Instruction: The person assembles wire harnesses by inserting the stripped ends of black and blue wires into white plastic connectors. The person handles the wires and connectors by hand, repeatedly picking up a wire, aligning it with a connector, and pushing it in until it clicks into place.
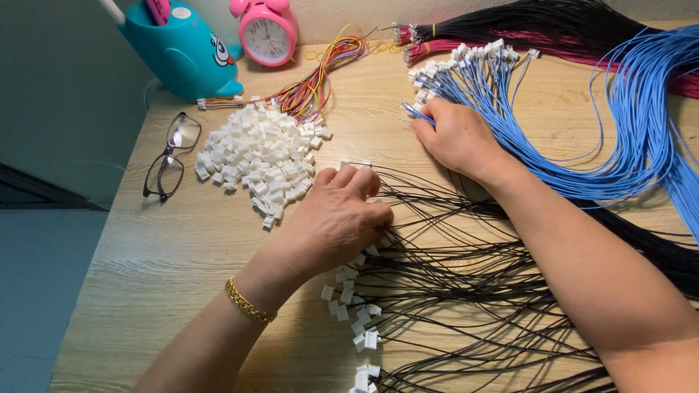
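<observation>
Resting on a wooden table [167,255], two bare hands work among many thin wires. The left hand [336,215] lies near the middle, palm down, with its fingers curled over the ends of some black wires [466,291]; I cannot tell if it pinches one, because the fingertips hide what is under them. A gold bracelet [247,302] sits on that wrist. The black wires fan out to the right and toward the near edge, and many end in small white plugs [353,306] that lie in a loose line just near the left hand. The right hand [455,135] is farther away and to the right, closed around the tip of a blue wire [416,111] that sticks out past its fingers on the left. That wire belongs to a big bunch of blue wires [626,131] that curves away to the right, with white ends bunched at the far side of the hand. Left of both hands is a heap of little white plastic connectors [258,156]. A pair of black glasses [171,156] lies at the left edge of the table. At the far side stand a teal holder [178,51] shaped like a whale and a pink alarm clock [268,33]. A bundle of red, yellow and orange wires [320,76] lies beside the clock, and dark red and black wires [553,29] stretch across the far right corner.
</observation>
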